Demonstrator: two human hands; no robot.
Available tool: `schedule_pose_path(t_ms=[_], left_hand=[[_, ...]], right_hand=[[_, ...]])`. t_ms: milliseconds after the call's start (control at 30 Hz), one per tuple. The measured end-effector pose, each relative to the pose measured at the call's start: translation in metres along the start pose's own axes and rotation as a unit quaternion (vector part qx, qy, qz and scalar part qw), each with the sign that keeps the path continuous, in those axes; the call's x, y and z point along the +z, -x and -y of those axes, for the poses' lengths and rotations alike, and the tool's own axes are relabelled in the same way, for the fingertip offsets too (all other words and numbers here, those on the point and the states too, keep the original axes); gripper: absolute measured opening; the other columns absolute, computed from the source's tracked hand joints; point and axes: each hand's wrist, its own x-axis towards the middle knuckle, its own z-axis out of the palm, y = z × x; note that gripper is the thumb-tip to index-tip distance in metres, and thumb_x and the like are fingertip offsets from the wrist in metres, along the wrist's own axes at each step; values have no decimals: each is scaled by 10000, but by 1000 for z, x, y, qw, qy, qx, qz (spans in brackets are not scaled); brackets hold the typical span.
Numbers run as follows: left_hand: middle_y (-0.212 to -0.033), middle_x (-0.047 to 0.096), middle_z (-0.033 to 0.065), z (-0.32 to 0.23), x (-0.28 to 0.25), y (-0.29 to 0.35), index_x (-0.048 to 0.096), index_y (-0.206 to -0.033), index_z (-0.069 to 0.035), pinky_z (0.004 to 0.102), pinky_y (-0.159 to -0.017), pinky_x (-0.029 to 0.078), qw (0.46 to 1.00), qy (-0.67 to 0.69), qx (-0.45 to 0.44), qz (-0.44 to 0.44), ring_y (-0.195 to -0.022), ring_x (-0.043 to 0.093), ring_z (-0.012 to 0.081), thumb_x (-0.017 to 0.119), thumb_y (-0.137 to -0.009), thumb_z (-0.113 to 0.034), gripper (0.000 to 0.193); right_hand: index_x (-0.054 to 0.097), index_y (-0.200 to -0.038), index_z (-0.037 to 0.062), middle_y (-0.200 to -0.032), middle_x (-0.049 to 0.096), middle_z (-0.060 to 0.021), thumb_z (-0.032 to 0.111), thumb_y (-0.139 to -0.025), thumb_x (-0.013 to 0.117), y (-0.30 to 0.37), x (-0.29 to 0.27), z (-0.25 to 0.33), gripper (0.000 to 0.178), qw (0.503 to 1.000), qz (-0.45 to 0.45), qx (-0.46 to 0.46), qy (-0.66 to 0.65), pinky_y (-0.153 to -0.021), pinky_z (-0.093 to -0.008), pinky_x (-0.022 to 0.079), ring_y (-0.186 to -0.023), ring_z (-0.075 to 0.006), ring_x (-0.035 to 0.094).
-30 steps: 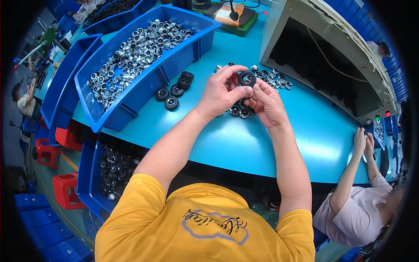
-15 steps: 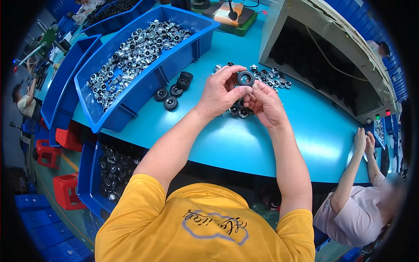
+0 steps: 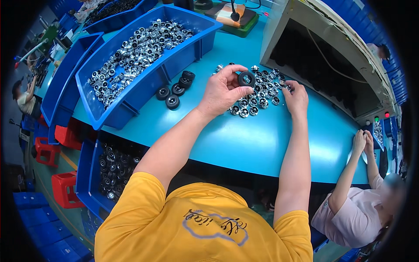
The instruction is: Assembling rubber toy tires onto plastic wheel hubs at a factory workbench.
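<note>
My left hand (image 3: 219,92) pinches a small black rubber tyre (image 3: 252,82) between thumb and fingers, its ring facing up toward me. I cannot tell if a hub sits inside or the pile shows through its centre. Below and beyond it spreads a loose pile of chrome wheel hubs (image 3: 262,103) with dark centres. At the right edge of this pile, my right hand (image 3: 298,99) has its fingertips closed on a chrome wheel hub (image 3: 288,87), partly covered by the fingers. Several black-tyred wheels (image 3: 173,102) lie to the left of my left hand.
A large blue bin (image 3: 163,70) of chrome hubs stands left on the turquoise table (image 3: 218,144). Below it, another blue bin (image 3: 89,177) holds black wheels. A pale box-shaped machine (image 3: 267,41) with a dark opening stands far right. A co-worker's hands (image 3: 363,142) are at the right.
My right hand has left the tyre and moved right to the pile's edge, closing on a hub. My left hand still holds the tyre in nearly the same place.
</note>
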Motion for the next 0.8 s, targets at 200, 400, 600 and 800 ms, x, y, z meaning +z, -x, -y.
schedule_pose_path(t_ms=[200,400,600,800], left_hand=[[-1020,726,63,-2,2,-1,595,-1268,-5,232,-773,588,998,52,-8,-21,-887,691,88,816,-863,-15,461],[-1147,705,97,1,2,-2,578,-1333,0,278,-892,594,999,51,-8,-13,-1040,687,133,783,-877,21,500],[-1147,700,77,4,5,-2,592,-1308,-3,254,-890,576,998,53,4,-14,-1027,684,112,742,-876,65,462],[-1161,702,78,4,5,-3,578,-1336,-12,258,-879,570,999,52,-8,1,-1025,685,115,727,-893,57,472]], right_hand=[[728,-1178,124,-1001,663,-117,159,-842,777,1,-13,4,341,998,-29,15,-46,-850,-390,558,-898,-259,677],[711,-1182,-4,-1006,693,-17,-44,-816,800,22,-50,86,379,810,71,21,-582,-796,-223,537,-884,-72,640],[714,-1209,0,-1004,712,-21,-39,-812,801,44,-47,115,408,770,176,-11,-613,-821,-234,539,-880,-73,641],[698,-1184,-1,-1031,706,-30,-44,-820,806,46,-46,119,383,765,190,-16,-615,-856,-250,563,-918,-93,662]])
